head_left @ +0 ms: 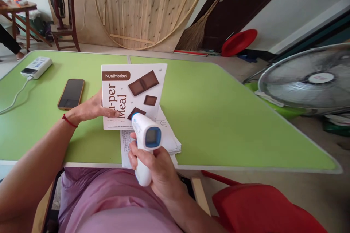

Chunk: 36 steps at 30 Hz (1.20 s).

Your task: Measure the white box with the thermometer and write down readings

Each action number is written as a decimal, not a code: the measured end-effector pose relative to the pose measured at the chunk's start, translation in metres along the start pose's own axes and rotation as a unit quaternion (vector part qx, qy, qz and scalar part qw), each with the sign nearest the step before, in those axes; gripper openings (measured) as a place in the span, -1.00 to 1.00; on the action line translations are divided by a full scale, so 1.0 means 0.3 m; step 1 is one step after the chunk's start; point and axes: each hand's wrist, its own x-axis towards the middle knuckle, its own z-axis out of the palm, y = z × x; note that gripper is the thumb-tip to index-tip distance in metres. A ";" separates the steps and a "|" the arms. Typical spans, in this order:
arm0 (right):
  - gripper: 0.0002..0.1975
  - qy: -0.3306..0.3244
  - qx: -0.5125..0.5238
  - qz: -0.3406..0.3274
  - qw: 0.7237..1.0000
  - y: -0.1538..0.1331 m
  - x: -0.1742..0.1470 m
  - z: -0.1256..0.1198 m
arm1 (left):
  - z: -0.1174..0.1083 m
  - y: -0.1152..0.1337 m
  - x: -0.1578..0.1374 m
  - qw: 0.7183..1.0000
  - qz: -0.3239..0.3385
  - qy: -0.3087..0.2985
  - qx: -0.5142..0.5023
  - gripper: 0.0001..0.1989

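My left hand (94, 108) grips the left side of a white NutriMotion meal box (117, 98) printed with chocolate pieces, thumb across its front. The box is held upright, its front facing me. My right hand (155, 164) is wrapped round the handle of a white and blue infrared thermometer (147, 131). Its nose is close in front of the lower part of the box; whether they touch I cannot tell. The small blue-framed screen faces me and looks grey. Under and behind the box lie papers (171, 140), partly hidden.
On the green table (218, 116) lie a phone (71, 94) and a white power bank (37, 67) with a cable. A large fan (314, 78) stands to the right. A red chair (262, 207) is near the front edge. Another person's leg (9, 40) shows far left.
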 end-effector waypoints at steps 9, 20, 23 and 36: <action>-0.72 0.031 -0.059 -0.004 0.998 0.031 0.032 0.011 | 0.007 0.021 -0.003 1.000 -0.007 -0.011 -0.004 -0.53; -0.80 -0.015 -0.025 -0.013 0.999 0.047 0.035 0.017 | -0.003 0.006 -0.003 0.999 0.005 -0.038 0.004 -0.58; -0.79 -0.014 -0.018 -0.013 1.000 0.046 0.032 0.018 | -0.004 0.004 -0.006 0.999 -0.004 -0.043 0.006 -0.54; -0.79 -0.031 -0.015 -0.015 0.999 0.046 0.030 0.016 | -0.008 -0.001 -0.008 0.998 -0.005 -0.056 0.030 -0.52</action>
